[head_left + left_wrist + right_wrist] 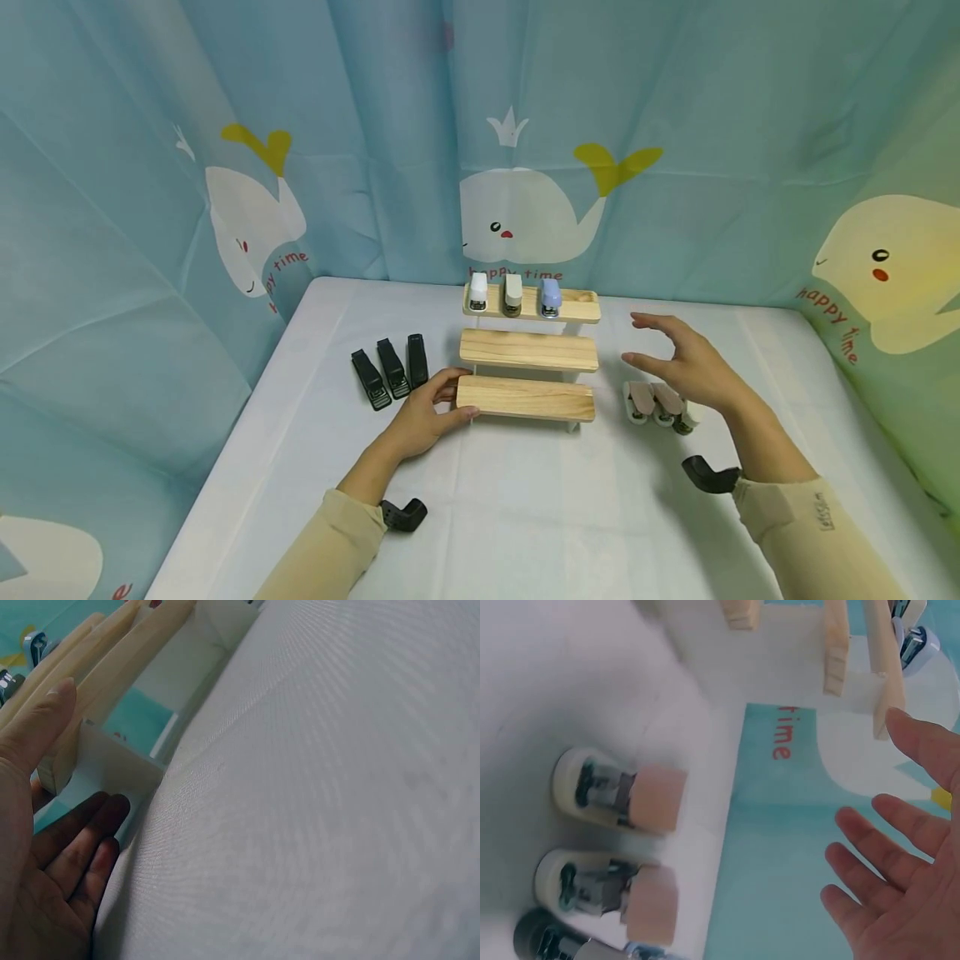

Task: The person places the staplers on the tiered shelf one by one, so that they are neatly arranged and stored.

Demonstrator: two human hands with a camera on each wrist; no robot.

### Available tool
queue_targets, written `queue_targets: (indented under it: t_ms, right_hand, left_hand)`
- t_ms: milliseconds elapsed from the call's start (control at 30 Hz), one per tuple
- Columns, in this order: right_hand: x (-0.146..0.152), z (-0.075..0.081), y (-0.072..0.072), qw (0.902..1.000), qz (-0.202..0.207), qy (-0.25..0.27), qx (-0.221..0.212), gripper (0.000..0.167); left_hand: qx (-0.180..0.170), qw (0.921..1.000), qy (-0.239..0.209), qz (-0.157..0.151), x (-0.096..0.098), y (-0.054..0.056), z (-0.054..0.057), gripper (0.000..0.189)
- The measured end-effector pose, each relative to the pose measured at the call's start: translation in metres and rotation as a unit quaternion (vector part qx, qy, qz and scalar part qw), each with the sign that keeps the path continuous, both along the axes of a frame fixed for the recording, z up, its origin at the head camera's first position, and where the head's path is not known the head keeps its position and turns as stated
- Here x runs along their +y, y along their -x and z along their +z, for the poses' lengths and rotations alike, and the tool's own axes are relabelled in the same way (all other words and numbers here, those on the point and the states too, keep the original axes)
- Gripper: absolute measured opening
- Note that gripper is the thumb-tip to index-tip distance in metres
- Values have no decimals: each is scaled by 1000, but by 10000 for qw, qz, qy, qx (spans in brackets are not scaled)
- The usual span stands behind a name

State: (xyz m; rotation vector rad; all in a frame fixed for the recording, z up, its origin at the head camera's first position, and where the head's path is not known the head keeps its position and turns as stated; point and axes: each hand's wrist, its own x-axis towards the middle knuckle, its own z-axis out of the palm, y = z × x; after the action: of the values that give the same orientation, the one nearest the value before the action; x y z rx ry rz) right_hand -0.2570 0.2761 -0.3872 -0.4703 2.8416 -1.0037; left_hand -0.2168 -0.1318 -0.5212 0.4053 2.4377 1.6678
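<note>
A three-tier wooden display stand [528, 398] stands at mid-table. My left hand [422, 423] holds the left end of its lowest board, thumb along the front edge and index finger behind. In the left wrist view, the other fingers [79, 859] hang loosely beside the stand's pale leg. On the top board sit a white mini stapler [477, 292], a beige one [513, 295] and a blue one [551, 297]. Right of the stand, my right hand [697, 367] hovers with fingers spread and holds nothing. Near it are two pinkish mini staplers [656, 799] and a whitish, dark-based one [687, 418].
Several black staplers [393, 368] lie in a slanted row left of the stand. A white cloth [525, 517] covers the table. A blue curtain with whale prints [420, 100] hangs behind and beside it.
</note>
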Motion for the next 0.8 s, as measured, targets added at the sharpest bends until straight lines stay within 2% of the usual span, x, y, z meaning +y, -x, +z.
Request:
queue_targets:
  t_ms: [467,800]
  right_hand:
    - [20,-11,-5,9990,176,-293,-285,70]
    - [29,-22,-11,9954,278,-400,-825,75]
  left_hand:
    - [-10,10000,82,21,0,0,0,64]
    - [-7,10000,79,25,1,-1,2,63]
